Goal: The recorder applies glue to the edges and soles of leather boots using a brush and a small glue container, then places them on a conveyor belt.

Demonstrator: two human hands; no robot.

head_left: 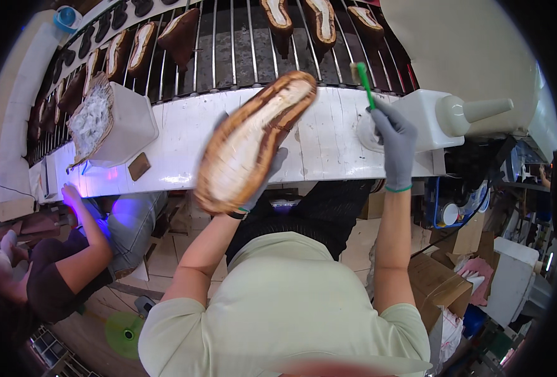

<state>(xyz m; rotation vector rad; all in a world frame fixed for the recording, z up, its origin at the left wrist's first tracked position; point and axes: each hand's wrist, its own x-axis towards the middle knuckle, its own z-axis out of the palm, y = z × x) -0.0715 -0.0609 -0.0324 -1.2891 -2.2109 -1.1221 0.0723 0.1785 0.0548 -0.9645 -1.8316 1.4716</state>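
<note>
My left hand (pixel 275 164), in a grey glove, grips a brown shoe upper (pixel 208 168) pulled over a last. Its pale sole side faces up, with the brown edge folded in all round. The shoe is slightly blurred and hides most of that hand. On the right, my gloved right hand (pixel 394 133) is closed round a green-handled brush (pixel 362 78), whose bristle end points away from me. That hand is over the bench beside a white plastic container (pixel 426 113) with a long spout, apart from the shoe.
Beyond the white bench (pixel 329 147) runs a rack of metal rollers (pixel 231 44) carrying several lasted shoes (pixel 320 22). A white bin (pixel 128 119) with crumpled lining and a small brown block (pixel 139 166) are on the left. A co-worker's arm (pixel 90 239) reaches the bench there. Cardboard boxes (pixel 438 283) stand at right.
</note>
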